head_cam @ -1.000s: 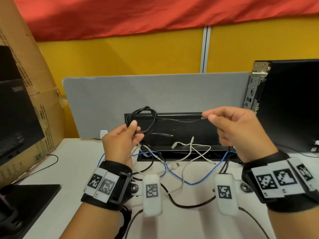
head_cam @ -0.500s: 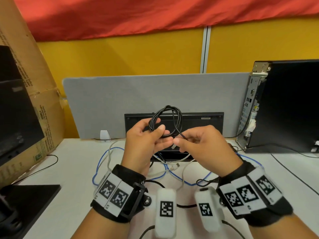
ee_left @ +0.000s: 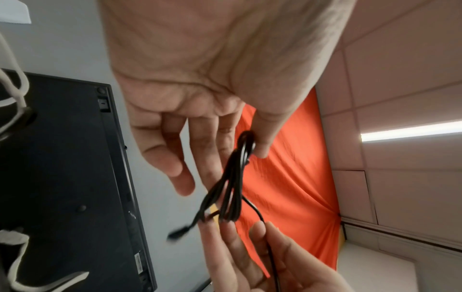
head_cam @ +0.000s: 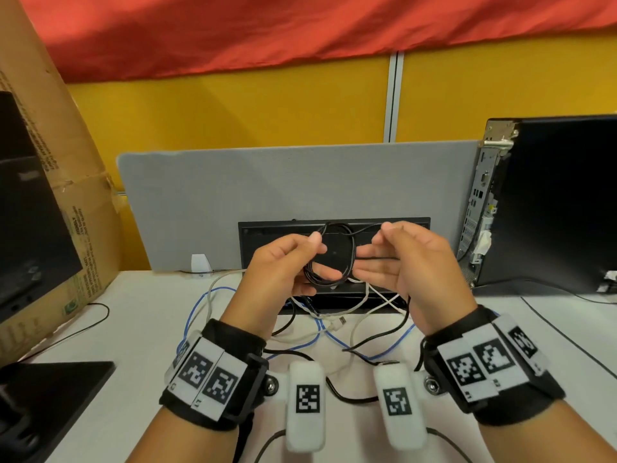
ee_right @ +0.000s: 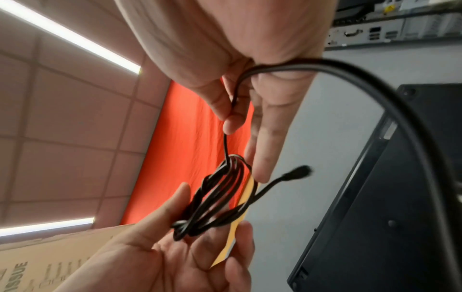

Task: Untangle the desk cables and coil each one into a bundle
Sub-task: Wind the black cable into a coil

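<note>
A thin black cable (head_cam: 347,262) is wound into a small coil held above the desk. My left hand (head_cam: 317,255) pinches the coil's left side between thumb and fingers. In the left wrist view the coil (ee_left: 231,187) hangs from that pinch. My right hand (head_cam: 374,242) is just right of the coil and pinches the cable's free strand (ee_right: 226,146) between thumb and forefinger, near the coil's top. The cable's plug end (ee_right: 298,171) sticks out free from the coil. A white cable (head_cam: 364,297), a blue cable (head_cam: 200,304) and another black cable (head_cam: 350,397) lie tangled on the white desk (head_cam: 133,329).
A black keyboard (head_cam: 267,235) leans upright against the grey divider (head_cam: 300,182) right behind my hands. A computer tower (head_cam: 551,202) stands at the right, a cardboard box (head_cam: 76,208) and a dark monitor (head_cam: 26,212) at the left, and a black base (head_cam: 50,389) at the near left.
My hands were apart with the strand stretched between them, then came together. The right hand has brought the strand up over the coil's top, and both hands sit slightly lower.
</note>
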`<action>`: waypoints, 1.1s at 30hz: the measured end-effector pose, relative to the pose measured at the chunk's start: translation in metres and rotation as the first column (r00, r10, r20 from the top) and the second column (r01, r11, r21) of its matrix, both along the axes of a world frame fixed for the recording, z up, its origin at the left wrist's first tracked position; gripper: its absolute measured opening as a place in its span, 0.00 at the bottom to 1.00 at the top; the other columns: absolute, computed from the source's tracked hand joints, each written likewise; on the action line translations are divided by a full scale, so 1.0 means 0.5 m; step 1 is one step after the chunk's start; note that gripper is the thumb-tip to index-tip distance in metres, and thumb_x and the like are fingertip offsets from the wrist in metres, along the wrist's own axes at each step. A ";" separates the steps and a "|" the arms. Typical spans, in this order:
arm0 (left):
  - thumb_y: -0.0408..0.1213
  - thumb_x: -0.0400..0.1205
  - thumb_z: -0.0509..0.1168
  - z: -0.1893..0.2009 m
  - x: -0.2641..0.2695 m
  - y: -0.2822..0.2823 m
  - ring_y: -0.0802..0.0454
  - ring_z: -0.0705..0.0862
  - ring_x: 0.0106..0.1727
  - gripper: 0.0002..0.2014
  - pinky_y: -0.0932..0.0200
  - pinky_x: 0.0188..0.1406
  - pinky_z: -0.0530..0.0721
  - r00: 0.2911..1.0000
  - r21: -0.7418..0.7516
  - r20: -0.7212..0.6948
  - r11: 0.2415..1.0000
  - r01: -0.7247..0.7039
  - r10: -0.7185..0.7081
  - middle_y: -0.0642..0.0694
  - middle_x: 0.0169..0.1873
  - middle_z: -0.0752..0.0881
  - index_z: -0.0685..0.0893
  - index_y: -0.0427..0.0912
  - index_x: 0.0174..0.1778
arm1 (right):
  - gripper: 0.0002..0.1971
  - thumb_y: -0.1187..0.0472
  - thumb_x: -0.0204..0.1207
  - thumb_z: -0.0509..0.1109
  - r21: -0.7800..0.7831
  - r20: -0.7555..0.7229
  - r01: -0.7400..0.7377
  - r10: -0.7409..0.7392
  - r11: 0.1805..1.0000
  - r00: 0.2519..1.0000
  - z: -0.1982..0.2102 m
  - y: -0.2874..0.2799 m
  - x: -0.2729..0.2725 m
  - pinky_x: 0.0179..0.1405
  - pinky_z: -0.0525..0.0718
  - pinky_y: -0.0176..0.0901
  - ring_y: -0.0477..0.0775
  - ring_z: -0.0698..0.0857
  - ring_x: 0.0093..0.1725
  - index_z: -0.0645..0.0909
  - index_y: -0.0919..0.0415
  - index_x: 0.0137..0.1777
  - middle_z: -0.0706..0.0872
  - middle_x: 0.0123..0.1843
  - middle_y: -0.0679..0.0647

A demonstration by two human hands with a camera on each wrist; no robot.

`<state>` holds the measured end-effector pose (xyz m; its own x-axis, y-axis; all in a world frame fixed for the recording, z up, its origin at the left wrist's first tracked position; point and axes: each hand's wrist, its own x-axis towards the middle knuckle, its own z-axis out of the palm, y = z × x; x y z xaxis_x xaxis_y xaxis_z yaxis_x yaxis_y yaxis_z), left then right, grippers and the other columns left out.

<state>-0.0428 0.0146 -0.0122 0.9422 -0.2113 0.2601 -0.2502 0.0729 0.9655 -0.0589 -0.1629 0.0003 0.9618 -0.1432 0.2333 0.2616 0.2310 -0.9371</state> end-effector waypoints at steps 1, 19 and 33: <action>0.47 0.85 0.62 0.001 -0.001 0.000 0.50 0.91 0.43 0.10 0.62 0.35 0.85 1.000 0.015 0.001 1.000 0.004 -0.004 0.39 0.39 0.92 0.85 0.47 0.47 | 0.15 0.61 0.84 0.61 -0.011 0.013 0.004 -0.003 1.000 1.000 -0.001 -0.002 0.002 0.40 0.91 0.55 0.66 0.92 0.40 0.81 0.62 0.36 0.90 0.36 0.63; 0.34 0.87 0.59 0.000 0.000 0.001 0.41 0.91 0.35 0.09 0.54 0.36 0.91 0.982 -0.128 -0.151 0.987 0.094 -0.113 0.31 0.41 0.91 0.83 0.35 0.52 | 0.08 0.63 0.76 0.73 -0.531 0.371 0.317 -0.121 0.785 0.921 -0.022 -0.017 0.012 0.39 0.79 0.26 0.34 0.83 0.36 0.91 0.48 0.45 0.84 0.30 0.44; 0.33 0.86 0.61 -0.007 -0.002 -0.019 0.36 0.91 0.40 0.10 0.51 0.38 0.91 0.993 -0.276 -0.070 0.958 0.076 -0.099 0.28 0.42 0.90 0.84 0.32 0.56 | 0.15 0.70 0.79 0.65 -0.386 0.247 0.115 -0.017 0.915 0.969 -0.026 -0.002 0.012 0.35 0.90 0.45 0.53 0.91 0.34 0.92 0.57 0.40 0.92 0.34 0.55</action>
